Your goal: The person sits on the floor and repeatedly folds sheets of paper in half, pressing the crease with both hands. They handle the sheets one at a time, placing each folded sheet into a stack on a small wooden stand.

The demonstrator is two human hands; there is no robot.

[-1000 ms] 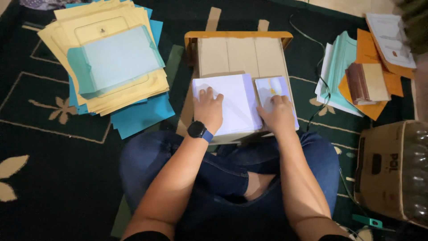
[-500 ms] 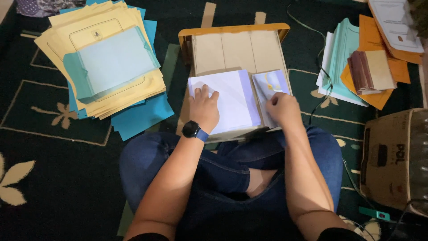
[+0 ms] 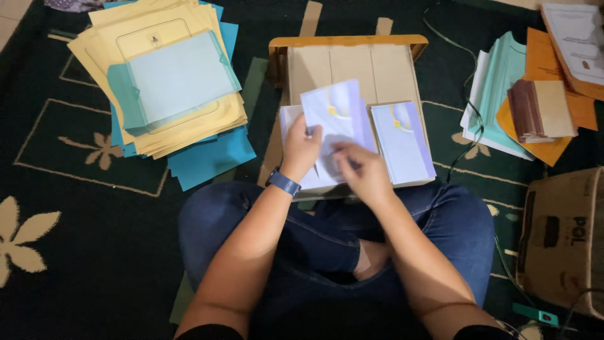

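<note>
Mid-frame, left hand pinches the edge of a pale lilac card while right hand grips its lower part, above the wooden tray

Pale lavender cards, yellow-marked; tan tray; dark green carpet with cream flowers; at ten o'clock, yellow and teal folders; blue jeans.

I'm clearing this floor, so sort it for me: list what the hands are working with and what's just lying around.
In hand:
left hand and right hand on a pale lilac sheet
lilac stack beside it
shallow wooden tray under them

Lying about:
yellow and blue folder pile
teal and orange paper pile
cardboard box
</note>
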